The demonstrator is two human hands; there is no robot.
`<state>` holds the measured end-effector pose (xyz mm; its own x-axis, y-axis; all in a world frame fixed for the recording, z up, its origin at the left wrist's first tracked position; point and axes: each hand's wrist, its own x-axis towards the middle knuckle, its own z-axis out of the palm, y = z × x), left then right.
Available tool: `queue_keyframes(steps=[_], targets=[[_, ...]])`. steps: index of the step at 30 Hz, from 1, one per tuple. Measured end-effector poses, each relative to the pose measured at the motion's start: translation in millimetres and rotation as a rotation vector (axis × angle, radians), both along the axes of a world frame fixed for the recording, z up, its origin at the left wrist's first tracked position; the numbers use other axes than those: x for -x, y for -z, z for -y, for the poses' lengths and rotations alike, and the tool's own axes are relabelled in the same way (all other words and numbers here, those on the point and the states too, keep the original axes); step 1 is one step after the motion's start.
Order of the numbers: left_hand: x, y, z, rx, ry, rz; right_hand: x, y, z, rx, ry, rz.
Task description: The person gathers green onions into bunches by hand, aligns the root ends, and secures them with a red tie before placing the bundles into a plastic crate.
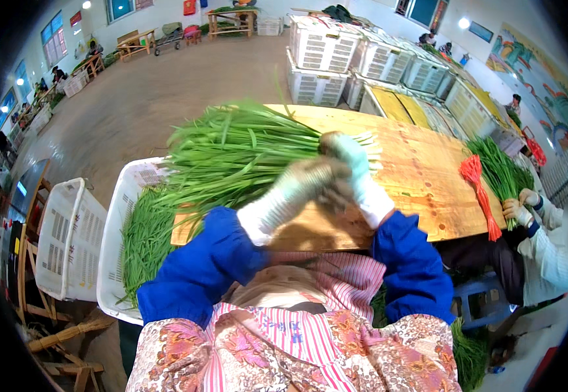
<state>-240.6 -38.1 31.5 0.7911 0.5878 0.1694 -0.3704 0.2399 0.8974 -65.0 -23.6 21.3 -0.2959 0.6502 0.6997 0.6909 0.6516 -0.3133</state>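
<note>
A large bunch of garlic chives (238, 147) lies across the wooden board (415, 170), green leaves to the left and pale stem ends to the right. Closed around the bunch close to those pale ends is my right hand (350, 157), in a whitish, stained glove. My left hand (313, 179), gloved the same way, crosses in front of the stems beside my right hand. Motion smears its fingers, so their grip cannot be made out. Blue sleeves cover both my forearms.
A white crate (115, 251) of chives adjoins the board's left side, with another white crate (68, 242) beyond. Red ties (477, 196) lie at the board's right end, where another person's gloved hands (519, 206) hold chives. Stacked white crates (323, 49) stand behind.
</note>
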Motion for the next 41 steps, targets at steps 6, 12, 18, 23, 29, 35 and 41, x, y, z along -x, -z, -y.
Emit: queue_keyframes(steps=[6,12,18,23,29,35,41], targets=[[-35.8,-44.1,-11.8,-0.636,-0.172,0.137,33.2,24.1,70.5,-0.224,0.176,0.247],[19.2,-20.7,-59.9,-1.251,-0.394,-0.831,33.1,23.9,70.3,-0.303,0.054,0.143],[166.5,-29.6,-145.6,-0.712,-0.648,-1.535,27.6,23.6,64.6,-0.335,0.079,0.084],[212.8,-103.6,-114.5,-1.207,-1.366,-0.629,34.7,22.0,59.0,-0.295,0.060,0.069],[25.5,-64.8,-3.8,-1.851,-0.426,-0.862,19.7,18.0,67.0,-0.259,0.067,-0.042],[-15.9,-23.8,-46.3,-1.745,-0.220,-1.065,23.2,15.5,66.1,-0.194,0.016,0.029],[-10.8,-20.9,-45.7,-1.415,-0.165,-1.088,31.2,-24.1,51.3,-0.231,0.183,0.471]])
